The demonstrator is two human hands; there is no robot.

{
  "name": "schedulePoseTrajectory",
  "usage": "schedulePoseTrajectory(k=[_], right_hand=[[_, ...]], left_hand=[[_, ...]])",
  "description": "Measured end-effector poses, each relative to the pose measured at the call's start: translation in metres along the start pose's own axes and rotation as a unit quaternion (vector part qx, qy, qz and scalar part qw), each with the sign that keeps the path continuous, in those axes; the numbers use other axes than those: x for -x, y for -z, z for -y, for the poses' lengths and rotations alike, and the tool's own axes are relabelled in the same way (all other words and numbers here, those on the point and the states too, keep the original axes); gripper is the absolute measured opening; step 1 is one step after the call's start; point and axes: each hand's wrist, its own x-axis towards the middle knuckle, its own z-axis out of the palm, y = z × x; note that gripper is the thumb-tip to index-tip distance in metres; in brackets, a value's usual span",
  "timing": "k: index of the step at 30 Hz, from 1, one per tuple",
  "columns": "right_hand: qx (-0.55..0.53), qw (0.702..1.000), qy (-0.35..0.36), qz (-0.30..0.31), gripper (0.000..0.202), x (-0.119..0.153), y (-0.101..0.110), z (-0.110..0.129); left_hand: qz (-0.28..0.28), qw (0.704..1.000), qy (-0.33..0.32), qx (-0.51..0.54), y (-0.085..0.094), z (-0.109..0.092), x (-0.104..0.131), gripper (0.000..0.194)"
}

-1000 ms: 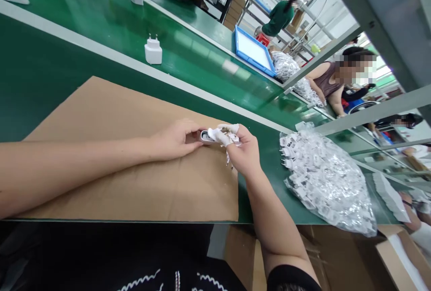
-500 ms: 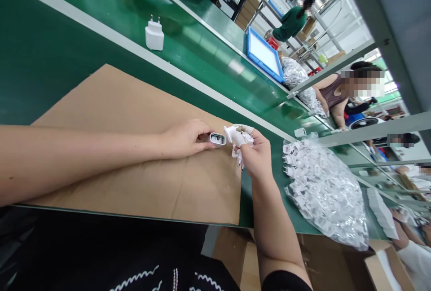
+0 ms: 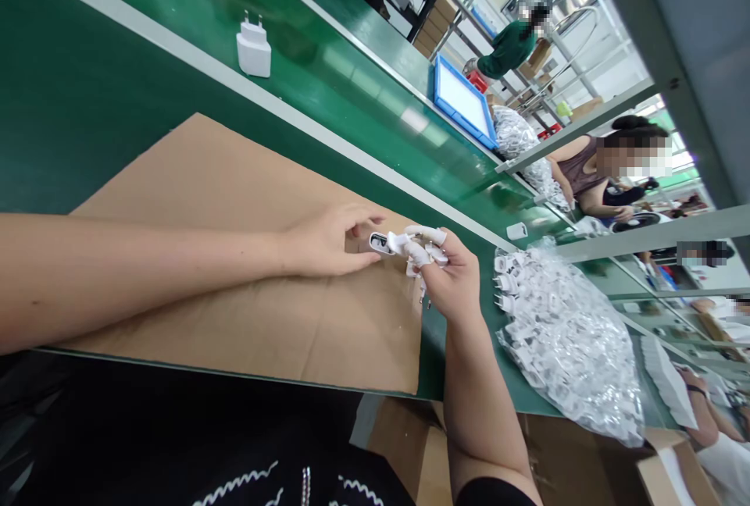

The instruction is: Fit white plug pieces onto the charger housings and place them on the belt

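A white charger housing, its oval open end facing me, is over the cardboard sheet. My left hand is beside it with thumb and forefinger spread; the thumb is close to the housing's lower side, and I cannot tell whether it touches. My right hand, white covers on its fingertips, is closed on several white plug pieces. One of these pieces meets the right end of the housing. Metal pins stick out below the right fingers.
A finished-looking white charger stands on the green belt beyond the grey rail. To the right lies a clear bag of white plug parts. Farther off are a blue tray, a small white piece and people seated along the line.
My left fingers have spread apart from around the housing. The plug piece in my right hand, earlier apart from the housing, now meets it. The view has shifted slightly.
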Motion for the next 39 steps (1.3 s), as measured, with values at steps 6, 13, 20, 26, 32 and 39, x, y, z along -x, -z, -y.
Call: schedulePoseTrajectory(k=[6, 13, 20, 26, 32, 39], right_hand=[[-0.095, 0.994, -0.048, 0.01, 0.023, 0.004, -0.009, 0.006], [-0.057, 0.995, -0.015, -0.08, 0.023, 0.004, -0.017, 0.004], [0.165, 0.973, 0.157, -0.039, 0.018, 0.004, -0.008, 0.001], [0.232, 0.957, 0.168, 0.042, 0.036, 0.001, -0.012, 0.003], [0.328, 0.926, 0.183, 0.014, 0.042, 0.002, -0.019, 0.001], [0.308, 0.936, 0.173, -0.017, 0.04, 0.006, -0.022, 0.0]], left_hand=[[-0.052, 0.972, -0.229, -0.008, 0.012, -0.01, -0.001, 0.03], [-0.092, 0.968, -0.218, -0.083, 0.008, -0.005, -0.001, 0.058], [0.054, 0.998, 0.03, 0.013, 0.004, 0.007, -0.004, 0.028], [0.057, 0.997, 0.028, 0.033, 0.005, 0.002, -0.005, 0.026], [0.032, 0.999, -0.011, -0.034, 0.002, 0.004, 0.0, 0.032], [0.025, 0.998, -0.03, -0.058, 0.0, 0.004, 0.001, 0.033]])
